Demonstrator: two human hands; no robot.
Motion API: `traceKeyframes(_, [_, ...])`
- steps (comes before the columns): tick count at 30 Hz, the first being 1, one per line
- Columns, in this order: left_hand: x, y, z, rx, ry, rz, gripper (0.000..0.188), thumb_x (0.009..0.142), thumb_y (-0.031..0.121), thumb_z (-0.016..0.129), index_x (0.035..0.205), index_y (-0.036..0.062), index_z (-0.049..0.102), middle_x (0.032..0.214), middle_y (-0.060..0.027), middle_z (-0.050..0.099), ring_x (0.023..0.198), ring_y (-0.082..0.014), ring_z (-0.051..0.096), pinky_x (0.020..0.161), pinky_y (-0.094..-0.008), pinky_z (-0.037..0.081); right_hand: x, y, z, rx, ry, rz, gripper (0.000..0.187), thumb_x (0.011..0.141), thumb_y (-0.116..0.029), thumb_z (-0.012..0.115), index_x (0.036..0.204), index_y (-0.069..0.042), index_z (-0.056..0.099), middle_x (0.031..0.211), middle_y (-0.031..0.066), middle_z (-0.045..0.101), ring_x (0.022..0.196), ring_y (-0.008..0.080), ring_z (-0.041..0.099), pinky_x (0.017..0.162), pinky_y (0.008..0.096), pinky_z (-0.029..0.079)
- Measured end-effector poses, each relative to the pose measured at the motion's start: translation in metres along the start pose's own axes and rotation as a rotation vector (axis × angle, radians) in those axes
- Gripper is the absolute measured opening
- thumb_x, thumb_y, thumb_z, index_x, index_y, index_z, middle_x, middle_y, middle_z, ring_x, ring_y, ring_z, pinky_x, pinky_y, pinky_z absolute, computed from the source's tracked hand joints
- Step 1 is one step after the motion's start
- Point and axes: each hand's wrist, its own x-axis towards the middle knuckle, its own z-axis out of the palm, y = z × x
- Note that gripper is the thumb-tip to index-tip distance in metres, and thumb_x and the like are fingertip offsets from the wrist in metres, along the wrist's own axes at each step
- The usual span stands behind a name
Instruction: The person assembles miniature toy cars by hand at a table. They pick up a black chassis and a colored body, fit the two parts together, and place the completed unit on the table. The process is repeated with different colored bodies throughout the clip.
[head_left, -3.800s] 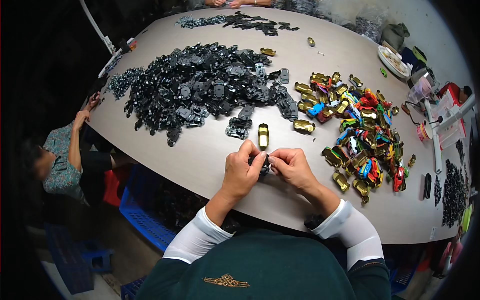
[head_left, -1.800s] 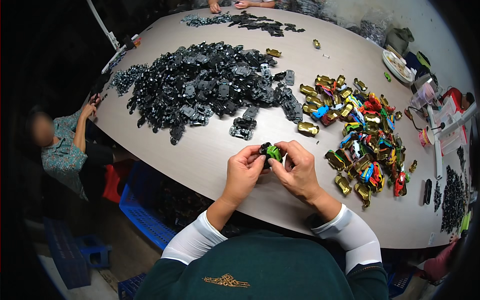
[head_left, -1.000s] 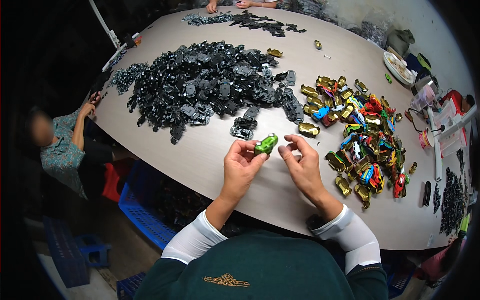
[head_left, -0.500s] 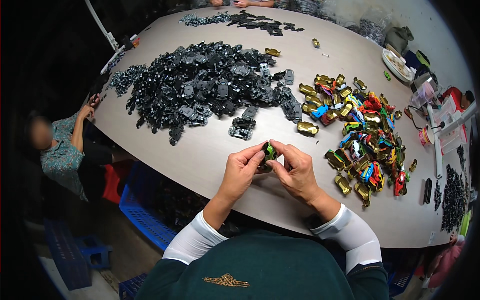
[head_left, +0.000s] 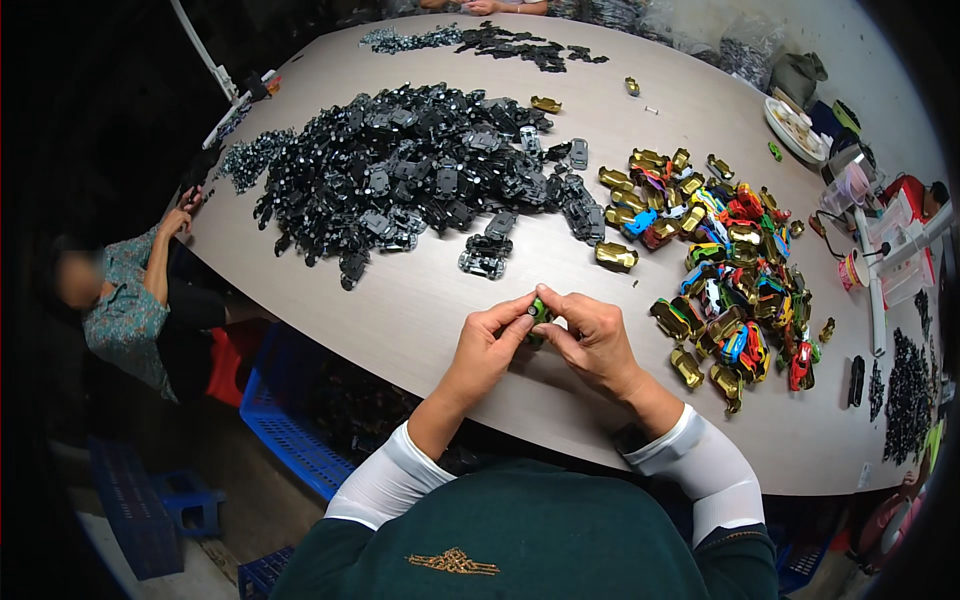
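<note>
We held a small green toy car (head_left: 539, 309) between both hands just above the desk (head_left: 420, 310), close to its near edge and a little left of the middle of the view; only a sliver of green and a dark part showed between our fingertips, so its exact posture was hard to tell. Our left hand (head_left: 487, 345) had its fingers (head_left: 513, 308) pinched together on the car's left side, and our right hand (head_left: 592, 338) had its fingers (head_left: 556, 299) closed on the car from the right and above, the two thumbs nearly touching beneath it. Both forearms wore white sleeves (head_left: 385, 484) coming up from the lower edge, over a dark green top. Just beyond our hands, apart from them, lay a small cluster of black chassis parts (head_left: 485, 256), and near it to the right a single gold car shell (head_left: 616, 256). Further out on the left spread the big heap of black chassis parts (head_left: 410, 175), covering much of the far left of the desk. To the right lay a pile of coloured car shells (head_left: 730, 265), gold, red, blue and green, mixed together and reaching toward the right rim. At the far end sat another scatter of dark parts (head_left: 500, 42), with another person's hands at the edge there. On the left a seated person in a patterned shirt (head_left: 125, 310) rested a hand at the rim of the desk, and a blue crate (head_left: 285, 430) stood on the floor below.
</note>
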Motion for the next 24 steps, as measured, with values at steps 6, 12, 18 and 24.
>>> traceKeyframes(6, [-0.001, 0.003, 0.003, -0.116, -0.029, -0.059, 0.033, 0.097, 0.005, 0.052, 0.130, 0.0004, 0.056, 0.118, -0.0063, 0.063, 0.094, -0.0092, 0.061, 0.080, -0.0239, 0.051, 0.000, 0.000, 0.003, 0.069, 0.063, 0.095, 0.045, 0.075, -0.002, 0.074, 0.118, -0.007, 0.065, 0.080, 0.0093, 0.066, 0.057, 0.0146, 0.057, 0.054, 0.0278, 0.047])
traceKeyframes(12, [0.000, 0.000, 0.000, -0.179, 0.009, -0.145, 0.036, 0.097, 0.008, 0.054, 0.132, 0.0009, 0.054, 0.117, -0.0063, 0.063, 0.087, -0.0082, 0.061, 0.072, -0.0240, 0.052, 0.004, 0.008, 0.000, 0.512, 0.056, 0.519, 0.053, 0.080, -0.009, 0.075, 0.127, 0.002, 0.053, 0.082, 0.0019, 0.062, 0.054, 0.0034, 0.046, 0.048, 0.0205, 0.039])
traceKeyframes(18, [0.005, 0.013, -0.009, -0.466, 0.068, -0.254, 0.021, 0.096, 0.013, 0.055, 0.111, 0.0006, 0.063, 0.099, -0.0047, 0.064, 0.077, -0.0106, 0.058, 0.066, -0.0238, 0.048, 0.011, 0.006, -0.015, 0.971, -0.063, 0.929, 0.038, 0.090, -0.013, 0.063, 0.122, 0.004, 0.050, 0.086, 0.0055, 0.061, 0.063, 0.0079, 0.053, 0.054, 0.0222, 0.046])
traceKeyframes(24, [0.006, 0.003, -0.008, -0.452, 0.131, -0.203, 0.016, 0.097, 0.013, 0.055, 0.110, 0.0039, 0.055, 0.096, -0.0040, 0.062, 0.078, -0.0094, 0.057, 0.064, -0.0240, 0.045, 0.010, -0.004, -0.019, 0.938, -0.313, 0.819, 0.033, 0.098, -0.013, 0.045, 0.129, 0.001, 0.046, 0.085, 0.0065, 0.060, 0.069, 0.0109, 0.055, 0.058, 0.0248, 0.050])
